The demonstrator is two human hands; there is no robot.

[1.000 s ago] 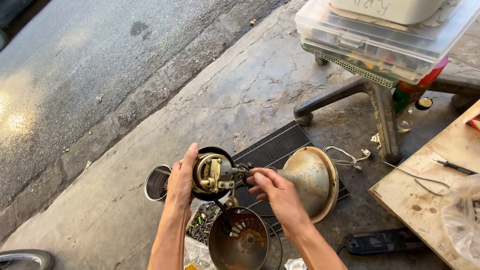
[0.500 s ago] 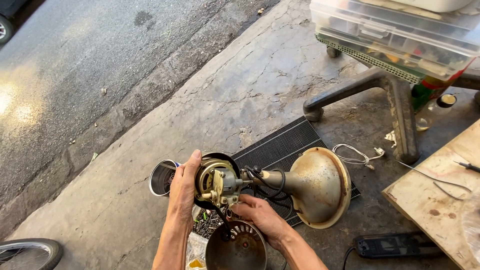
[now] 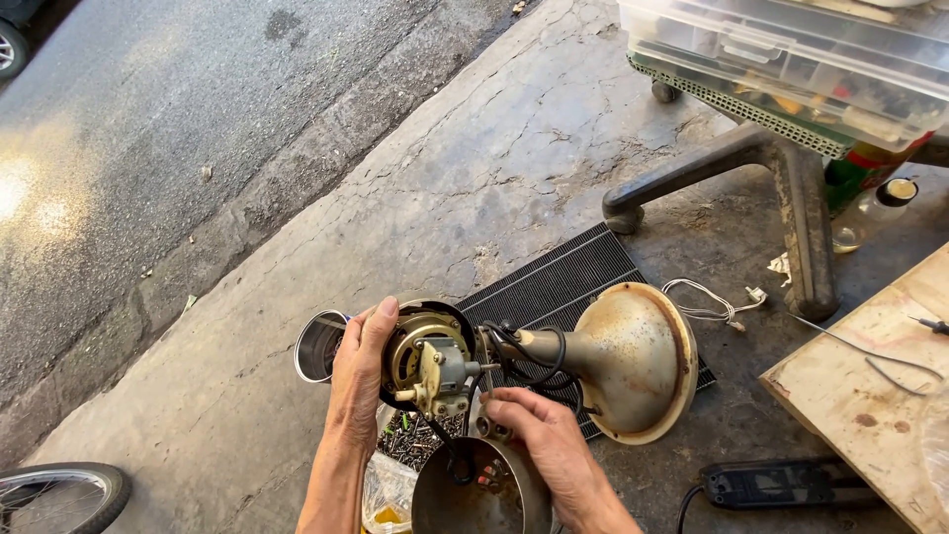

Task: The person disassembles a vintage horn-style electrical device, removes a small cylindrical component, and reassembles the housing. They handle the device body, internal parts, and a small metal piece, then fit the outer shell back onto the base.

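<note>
Here, seen from the head camera, the left hand (image 3: 358, 381) wraps around the back of a small fan motor (image 3: 427, 361), fingers curled over its dark rim, clamped on it and holding it above the concrete ground (image 3: 474, 168). The motor joins a neck with black wires (image 3: 539, 361) that leads to a rusty cone-shaped base (image 3: 638, 361), which tips on its side over a black ribbed mat (image 3: 563, 282). The right hand (image 3: 539, 440) sits just below the motor, fingers bent on what may be a small part near the wires; the grip is hard to make out. Under that hand lies a round metal cover (image 3: 474, 499), and beside it a tray of screws (image 3: 415, 440). A tin cup (image 3: 318, 346) stands left of the motor. Right of the base are a chair leg (image 3: 761, 158), a wooden board (image 3: 870, 396) and a black power strip (image 3: 766, 485).
</note>
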